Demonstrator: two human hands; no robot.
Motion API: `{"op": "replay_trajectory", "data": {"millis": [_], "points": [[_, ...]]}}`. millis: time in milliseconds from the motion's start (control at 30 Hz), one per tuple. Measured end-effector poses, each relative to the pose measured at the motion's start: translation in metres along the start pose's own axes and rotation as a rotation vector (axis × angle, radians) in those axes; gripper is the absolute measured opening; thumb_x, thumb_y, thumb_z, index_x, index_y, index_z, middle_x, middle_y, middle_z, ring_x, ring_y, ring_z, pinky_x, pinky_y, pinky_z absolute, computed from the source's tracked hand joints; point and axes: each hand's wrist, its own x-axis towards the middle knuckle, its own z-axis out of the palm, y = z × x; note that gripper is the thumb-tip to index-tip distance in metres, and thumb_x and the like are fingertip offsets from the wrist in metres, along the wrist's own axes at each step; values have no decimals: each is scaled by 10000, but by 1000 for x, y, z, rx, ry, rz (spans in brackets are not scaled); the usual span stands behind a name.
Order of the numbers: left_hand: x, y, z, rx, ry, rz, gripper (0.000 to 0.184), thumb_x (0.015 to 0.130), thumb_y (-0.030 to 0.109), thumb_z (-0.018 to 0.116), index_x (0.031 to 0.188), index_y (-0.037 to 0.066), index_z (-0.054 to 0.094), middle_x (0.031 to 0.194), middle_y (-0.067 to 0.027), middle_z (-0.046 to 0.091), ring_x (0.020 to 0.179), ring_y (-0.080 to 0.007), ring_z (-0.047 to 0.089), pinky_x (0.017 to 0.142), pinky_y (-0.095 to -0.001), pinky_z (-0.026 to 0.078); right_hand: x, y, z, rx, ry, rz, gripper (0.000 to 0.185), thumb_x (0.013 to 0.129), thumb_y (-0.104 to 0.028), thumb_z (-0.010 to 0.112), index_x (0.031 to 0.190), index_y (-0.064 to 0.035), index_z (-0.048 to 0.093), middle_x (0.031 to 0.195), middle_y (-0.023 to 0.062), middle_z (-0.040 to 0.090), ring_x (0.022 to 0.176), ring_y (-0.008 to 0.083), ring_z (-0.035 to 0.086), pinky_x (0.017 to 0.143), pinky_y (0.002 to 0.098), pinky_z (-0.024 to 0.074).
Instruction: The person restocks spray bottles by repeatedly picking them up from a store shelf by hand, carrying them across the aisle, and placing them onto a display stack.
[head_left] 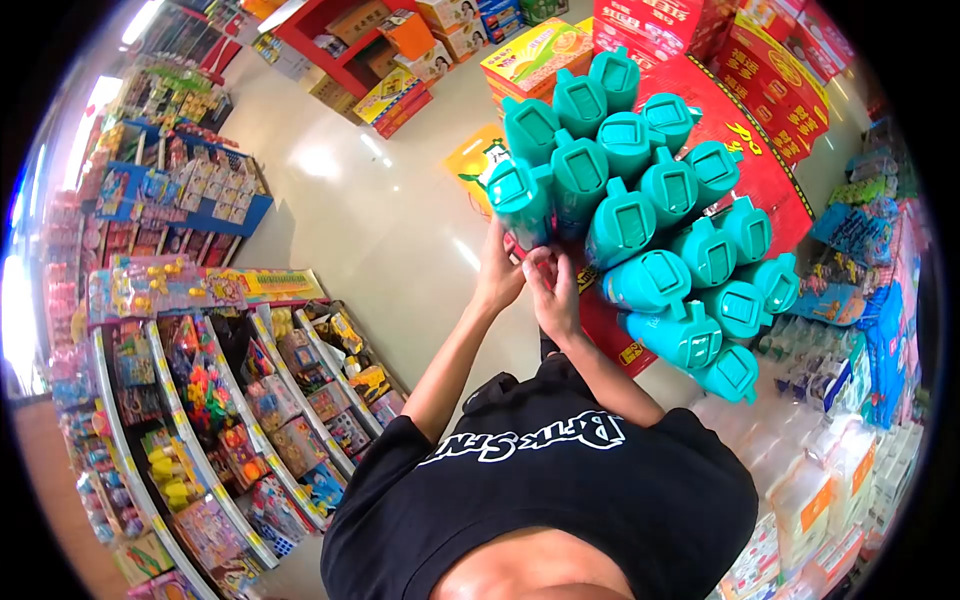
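Several bottles with teal caps stand close together on a red display surface (765, 130). My left hand (500, 268) is at the lower side of the nearest left bottle (520, 195), its fingers partly hidden beneath it. Close beside it, my right hand (553, 288) has bent fingers near the base of the same bottle. Something small and reddish shows between the hands, too small to make out. Whether either hand grips the bottle is unclear.
Shelves of toys and packets (215, 410) stand at the left, with a blue rack (235, 212) behind. Stacked cartons (535, 55) are beyond the bottles. Pale floor (350, 215) lies between the shelves and the display. Packaged goods line the right.
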Motion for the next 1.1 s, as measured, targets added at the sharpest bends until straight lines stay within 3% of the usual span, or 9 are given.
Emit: {"op": "replay_trajectory", "data": {"millis": [67,167,200,300,533,733,800,967,1100], "points": [[-12,-12,-3,31,58,-2,1020,818,169,834,1594,116,174,1592,-182,323,1485,-352,298,1117,-533,395,-5,16,-4,-40,-3,43,586,967,-216,671,1399,65,391,1253,179,573,1232,264,553,1058,402,443],[-51,-27,-20,143,97,-92,1011,842,171,807,1600,89,143,1590,-205,320,1477,-354,315,1113,-540,397,-27,22,4,-93,8,93,691,945,-248,692,1440,79,338,1425,265,427,1321,367,476,1098,450,418],[-69,-31,-27,155,124,-124,990,846,167,793,1591,55,150,1571,-221,352,1443,-363,379,1105,-498,415,-36,23,10,-86,-39,86,698,941,-255,695,1439,80,338,1429,267,418,1327,372,469,1100,453,416],[-144,-44,-53,115,183,-223,954,856,155,775,1587,51,171,1561,-216,371,1442,-357,383,1107,-484,414,-74,22,36,-123,-193,80,716,932,-276,698,1438,81,339,1436,272,402,1342,384,453,1100,461,415],[-367,-86,-85,12,568,-264,823,888,177,757,1550,32,289,1478,-170,491,1314,-302,531,1013,-439,490,-223,6,105,-346,-722,152,736,937,-295,692,1454,87,332,1458,271,371,1366,393,447,1108,456,416],[-569,-88,-75,-17,1009,-261,766,866,84,736,1518,18,340,1422,-181,536,1254,-290,583,969,-408,521,-406,26,148,-360,-1171,218,741,937,-295,699,1458,83,333,1454,253,383,1336,368,486,1087,443,451],[-627,-91,-68,17,1160,-237,713,863,18,685,1498,4,361,1364,-177,576,1167,-269,636,916,-372,545,-469,27,157,-343,-1305,273,727,919,-314,711,1424,90,377,1399,248,437,1230,346,556,1030,429,484],[-735,-84,-68,-8,1400,-240,695,872,42,678,1487,-25,361,1293,-150,605,1060,-226,653,899,-339,538,-586,39,172,-286,-1665,129,644,887,-266,712,1363,85,454,1257,225,551,1124,300,616,920,386,537],[-801,-86,-82,-49,1604,-256,710,850,34,692,1482,-21,374,1278,-128,604,1085,-216,635,913,-336,525,-660,38,212,-349,-1828,231,571,881,-257,711,1305,73,517,1197,218,607,1113,284,623,894,364,539]]}}
